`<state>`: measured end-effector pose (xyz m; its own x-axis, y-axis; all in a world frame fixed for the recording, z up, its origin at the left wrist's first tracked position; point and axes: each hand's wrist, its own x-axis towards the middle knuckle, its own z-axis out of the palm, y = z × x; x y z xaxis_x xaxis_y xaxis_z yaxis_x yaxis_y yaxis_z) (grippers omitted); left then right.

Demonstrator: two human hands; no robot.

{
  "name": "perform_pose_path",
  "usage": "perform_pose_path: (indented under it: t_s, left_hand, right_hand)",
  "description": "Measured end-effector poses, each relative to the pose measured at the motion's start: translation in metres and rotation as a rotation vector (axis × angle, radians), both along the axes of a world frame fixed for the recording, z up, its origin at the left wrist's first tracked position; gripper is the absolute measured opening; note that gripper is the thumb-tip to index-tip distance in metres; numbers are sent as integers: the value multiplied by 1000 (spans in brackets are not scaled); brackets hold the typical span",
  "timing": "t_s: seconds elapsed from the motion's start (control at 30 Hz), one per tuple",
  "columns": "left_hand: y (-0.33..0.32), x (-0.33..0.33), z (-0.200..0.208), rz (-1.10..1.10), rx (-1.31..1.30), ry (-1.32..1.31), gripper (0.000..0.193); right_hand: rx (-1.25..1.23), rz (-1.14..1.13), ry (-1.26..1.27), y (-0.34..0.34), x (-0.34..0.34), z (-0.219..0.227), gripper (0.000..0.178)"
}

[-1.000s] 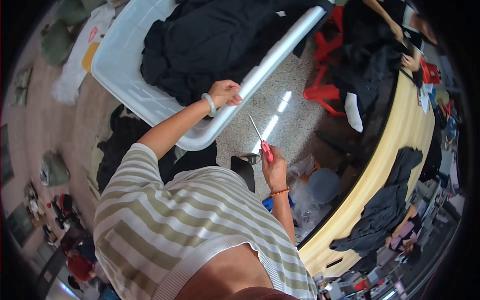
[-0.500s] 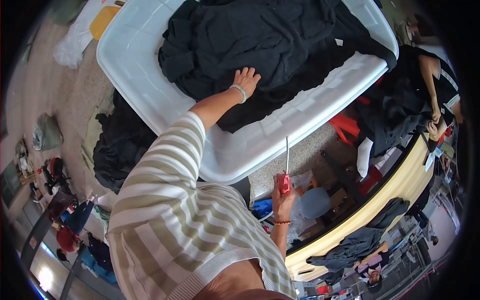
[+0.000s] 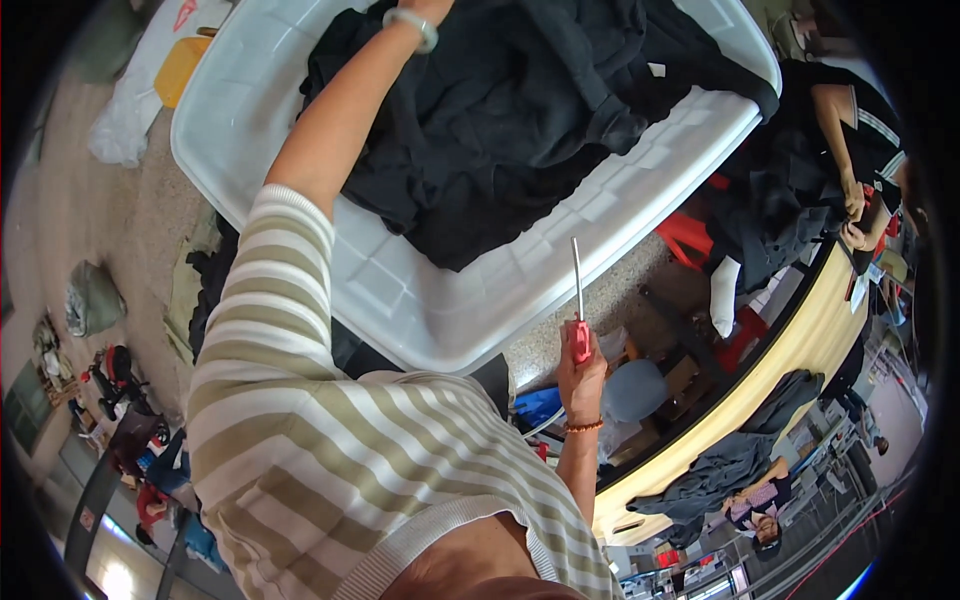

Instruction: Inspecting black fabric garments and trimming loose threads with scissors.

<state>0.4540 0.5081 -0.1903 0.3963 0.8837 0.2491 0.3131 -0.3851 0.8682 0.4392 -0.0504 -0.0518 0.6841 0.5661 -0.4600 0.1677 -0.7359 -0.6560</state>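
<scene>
A large white plastic tub [image 3: 470, 310] stands in front of me, with a heap of black garments [image 3: 500, 110] inside. My left arm reaches across the tub, and my left hand [image 3: 430, 8] is over the far part of the heap. Its fingers run past the upper edge of the picture, so their state is hidden. On the near right side, my right hand [image 3: 582, 382] is closed around the red handle of a screwdriver [image 3: 580, 342]. The thin metal shaft points up and away, seen against the tub's near wall.
A light wooden table [image 3: 800, 345] curves along the right, with dark garments [image 3: 715, 465] on it. Beyond the tub's right side, a co-worker's hands [image 3: 853, 225] handle dark cloth. A red stool [image 3: 685, 240] stands between. Plastic sheeting [image 3: 125, 130] lies at the far left.
My left hand has moved farther away and to the left, up to the picture's edge, and the garments under it have shifted. The screwdriver stays in my right hand, slightly higher in view.
</scene>
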Motion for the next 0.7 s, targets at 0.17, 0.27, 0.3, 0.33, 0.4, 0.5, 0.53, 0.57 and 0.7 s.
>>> perform_pose_path:
  t_s: [0.17, 0.27, 0.3, 0.33, 0.4, 0.5, 0.53, 0.57, 0.7]
  left_hand:
    - [-84, -66, -44, -125, -44, 672, 81]
    - [-135, -64, -52, -244, 320, 590, 63]
    - [-150, -60, -52, -351, 379, 525, 60]
    - [-168, -54, -53, -464, 409, 538, 58]
    - [-197, -35, -57, -671, 442, 515, 62]
    - [-237, -5, -70, -668, 342, 659, 82]
    - [-244, 4, -76, -584, 319, 687, 85]
    - [-245, 13, -82, -543, 275, 757, 82]
    - [-231, 41, -97, -466, 210, 830, 40]
  right_hand:
    - [-51, -12, 58, 0, 4, -5, 22]
    - [-38, 7, 19, 0, 3, -8, 20]
    - [-76, -12, 53, 0, 3, -8, 20]
    - [-73, -12, 52, 1, 3, -8, 20]
    - [-41, -27, 44, 2, 3, -9, 20]
    - [7, -32, 24, 2, 4, -9, 20]
    - [22, -27, 17, 0, 6, -9, 20]
    - [38, -23, 10, -2, 7, -10, 20]
    - [-1, -57, 87, -17, 18, -9, 20]
